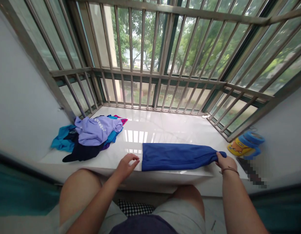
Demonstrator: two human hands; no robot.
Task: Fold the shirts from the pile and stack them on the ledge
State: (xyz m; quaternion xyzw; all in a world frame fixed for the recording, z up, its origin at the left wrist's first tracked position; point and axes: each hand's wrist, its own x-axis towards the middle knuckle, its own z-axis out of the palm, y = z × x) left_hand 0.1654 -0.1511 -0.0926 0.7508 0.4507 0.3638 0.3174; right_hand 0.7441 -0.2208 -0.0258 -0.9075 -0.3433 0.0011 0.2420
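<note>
A blue garment (pixel 174 156), folded into a long strip, lies along the front of the white marble sill. Its left end is flat and squared off, while the right end is bunched together. My right hand (pixel 227 162) is closed around that bunched end, lifting it slightly. Just left of the strip's squared end hovers my left hand (pixel 128 165), fingers loosely bent with a gap at the thumb and nothing held. Whether its fingertips touch the cloth is hard to see; a small gap seems to show.
A heap of clothes, a lavender shirt (pixel 96 130) on top of teal and black pieces, sits at the sill's left. On the right stands a blue and yellow cartoon bottle (pixel 246 144) beside a pixelated dark object (pixel 253 170). Metal window bars (pixel 143 78) enclose the sill's back and sides.
</note>
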